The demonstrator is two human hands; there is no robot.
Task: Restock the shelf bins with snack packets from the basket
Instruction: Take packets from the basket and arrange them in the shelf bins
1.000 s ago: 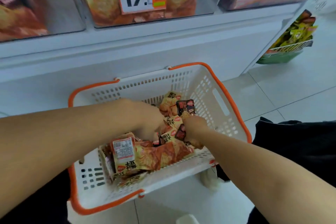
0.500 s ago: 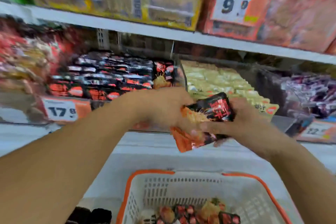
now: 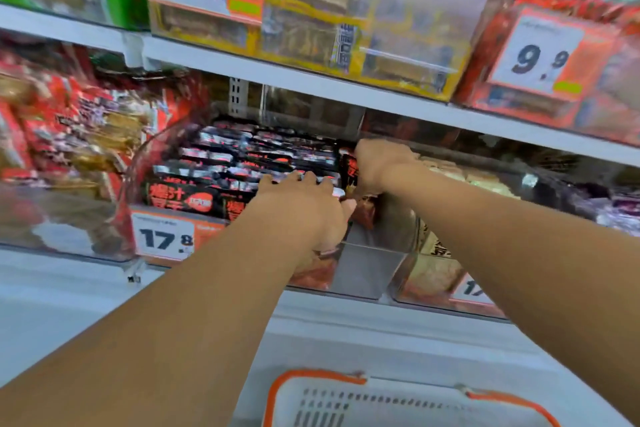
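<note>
The basket [image 3: 408, 402] is cut off by the bottom edge, so what lies inside is not seen. The left hand [image 3: 304, 211] covers part of the price tag [image 3: 162, 236] and the front of the clear bin [image 3: 367, 253]. The right hand [image 3: 377, 166] hides most of a dark packet [image 3: 348, 166], and the shelf goods at the far left [image 3: 69, 135] are too blurred to read.

We see both arms up at the clear shelf bin [image 3: 367, 274] of black snack packets [image 3: 207, 199]. Our left hand [image 3: 304, 208] lies on the packets, fingers straight. Our right hand [image 3: 377, 166] pinches one black packet [image 3: 347, 166] upright. Basket [image 3: 311, 388] rim below.
</note>
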